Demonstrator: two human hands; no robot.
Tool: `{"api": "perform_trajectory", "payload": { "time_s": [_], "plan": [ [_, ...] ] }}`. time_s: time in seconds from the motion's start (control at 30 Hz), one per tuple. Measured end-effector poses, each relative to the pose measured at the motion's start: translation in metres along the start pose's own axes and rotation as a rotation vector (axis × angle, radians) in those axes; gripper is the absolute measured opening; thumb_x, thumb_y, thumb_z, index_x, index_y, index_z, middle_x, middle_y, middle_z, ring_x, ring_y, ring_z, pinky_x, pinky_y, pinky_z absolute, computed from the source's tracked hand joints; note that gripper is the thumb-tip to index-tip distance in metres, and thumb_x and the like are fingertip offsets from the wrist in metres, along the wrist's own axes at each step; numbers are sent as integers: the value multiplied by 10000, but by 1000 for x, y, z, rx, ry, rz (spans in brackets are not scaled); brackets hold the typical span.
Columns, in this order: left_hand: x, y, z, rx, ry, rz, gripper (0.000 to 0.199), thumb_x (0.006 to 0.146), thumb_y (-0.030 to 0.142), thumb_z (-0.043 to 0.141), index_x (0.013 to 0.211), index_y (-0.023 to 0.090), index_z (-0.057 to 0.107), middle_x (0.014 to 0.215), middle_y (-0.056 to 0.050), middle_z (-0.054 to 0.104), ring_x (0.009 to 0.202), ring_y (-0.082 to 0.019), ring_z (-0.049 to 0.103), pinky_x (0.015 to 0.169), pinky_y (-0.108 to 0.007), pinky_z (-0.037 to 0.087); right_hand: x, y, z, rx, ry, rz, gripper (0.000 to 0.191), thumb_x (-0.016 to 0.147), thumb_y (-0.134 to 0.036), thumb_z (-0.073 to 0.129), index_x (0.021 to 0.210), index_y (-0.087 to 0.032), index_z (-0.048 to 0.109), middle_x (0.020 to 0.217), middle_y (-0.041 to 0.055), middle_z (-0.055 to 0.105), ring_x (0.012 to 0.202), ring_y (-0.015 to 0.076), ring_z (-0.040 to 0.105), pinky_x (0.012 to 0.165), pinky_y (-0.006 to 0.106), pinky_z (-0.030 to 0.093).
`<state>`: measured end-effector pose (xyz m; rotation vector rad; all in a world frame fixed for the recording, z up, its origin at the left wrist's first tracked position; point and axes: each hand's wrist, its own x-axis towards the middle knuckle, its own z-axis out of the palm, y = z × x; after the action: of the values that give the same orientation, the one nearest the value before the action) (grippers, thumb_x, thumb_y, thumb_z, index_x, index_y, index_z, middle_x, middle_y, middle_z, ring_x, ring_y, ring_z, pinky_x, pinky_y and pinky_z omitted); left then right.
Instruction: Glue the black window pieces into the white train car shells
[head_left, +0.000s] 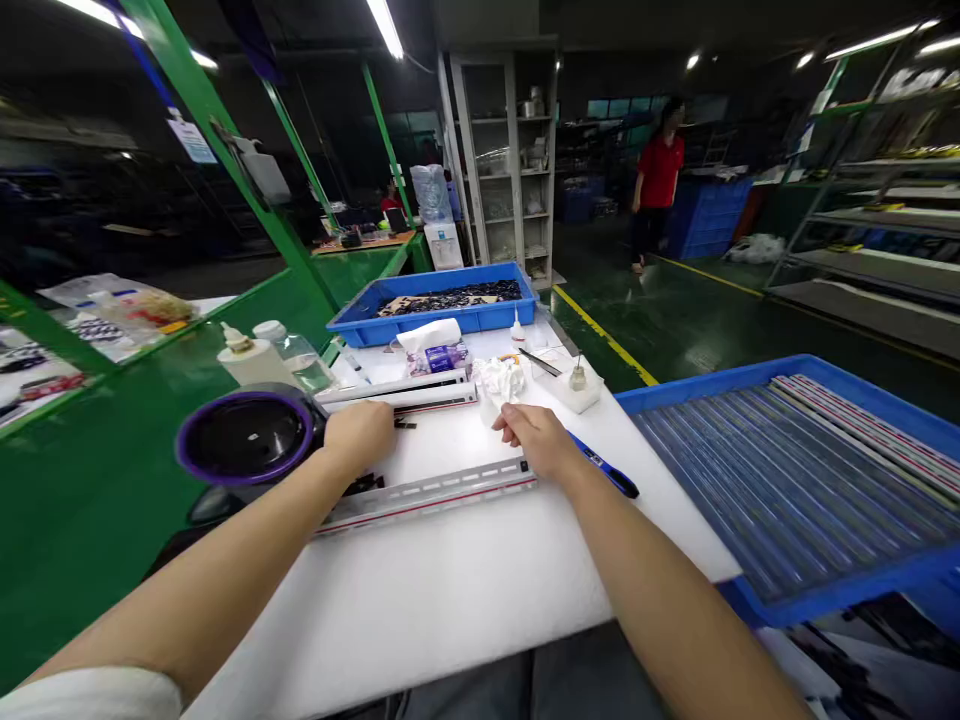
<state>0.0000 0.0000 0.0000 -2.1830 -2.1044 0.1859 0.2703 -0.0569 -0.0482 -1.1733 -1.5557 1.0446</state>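
Note:
On the white work surface (450, 580) lies a slotted grey-white strip (450, 489) with a red line along it. My left hand (361, 435) is over the left side, beside small black parts (365, 484) and the ends of two white strips (435, 397); its fingers are turned away and hidden. My right hand (536, 437) is just above the strip's right end, fingers curled together near crumpled white tissue (501, 380); what it holds, if anything, is too small to name. A blue pen-like tool (606, 468) lies under and beside my right wrist.
A blue tray (442, 322) of black parts stands at the back. Left are a black round device with a purple rim (247, 437) and bottles (253, 360). Right, a blue tray (795, 365) holds long clear strips. A person in red (660, 170) stands in the aisle.

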Motion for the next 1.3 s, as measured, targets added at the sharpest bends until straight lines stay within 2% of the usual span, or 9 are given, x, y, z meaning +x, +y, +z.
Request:
{"api": "perform_trajectory", "payload": {
  "time_s": [0.2,0.27,0.37,0.5,0.7,0.9,1.03,1.1,1.3],
  "plan": [
    [-23,11,-30,-95,71,11,230,782,278,510,872,183,699,919,-165,723,867,-356,661,712,-405,483,-2,-7,-2,64,25,2,369,924,-470,472,909,-175,693,750,29,639,732,155,608,678,282,474],
    [-44,28,-42,-205,124,88,272,836,330,464,980,238,675,972,-73,731,874,-265,661,735,-335,481,-5,-12,-3,153,23,-19,304,890,-443,542,958,-181,681,764,17,640,737,150,616,686,280,491],
    [-72,60,-50,-600,132,298,219,832,335,477,900,223,652,899,-31,730,775,-209,649,700,-304,477,-8,-20,-2,299,19,-81,287,843,-413,624,1008,-184,674,789,11,658,744,144,632,705,284,513],
    [-85,87,-39,-859,104,389,166,845,281,481,865,215,631,834,-17,721,759,-186,648,678,-285,472,-10,-24,-1,386,-10,-104,199,793,-364,691,845,-172,694,717,10,677,673,137,637,680,288,513],
    [-85,87,-21,-1142,4,336,187,889,338,548,957,242,693,896,8,751,851,-181,680,749,-276,484,-9,-20,0,541,-54,28,153,710,-295,767,782,-169,718,650,-14,643,604,108,583,632,258,470],
    [-99,94,-17,-1181,99,417,164,908,272,563,941,262,724,910,29,749,852,-155,672,784,-266,478,-8,-21,-3,841,-149,241,69,608,-210,716,611,-154,675,476,-27,530,435,77,434,494,237,354],
    [-105,101,-19,-1252,143,494,138,890,237,591,920,246,726,921,22,748,860,-146,675,803,-262,486,-6,-24,-9,844,-313,258,52,579,-203,671,573,-153,658,525,-9,536,461,95,452,481,247,324],
    [-106,104,-20,-1270,165,502,117,874,244,613,900,246,728,906,24,746,847,-147,673,799,-265,486,-9,-25,-11,831,-337,186,73,607,-230,661,577,-169,632,551,-10,526,496,112,462,503,263,334],
    [-93,95,-17,-1215,47,139,308,862,276,586,1151,242,688,824,8,741,776,-185,652,751,-334,466,-25,-30,-1,202,203,-354,73,785,-219,684,724,-203,648,692,-6,545,682,137,482,663,295,386]
  ]
}}
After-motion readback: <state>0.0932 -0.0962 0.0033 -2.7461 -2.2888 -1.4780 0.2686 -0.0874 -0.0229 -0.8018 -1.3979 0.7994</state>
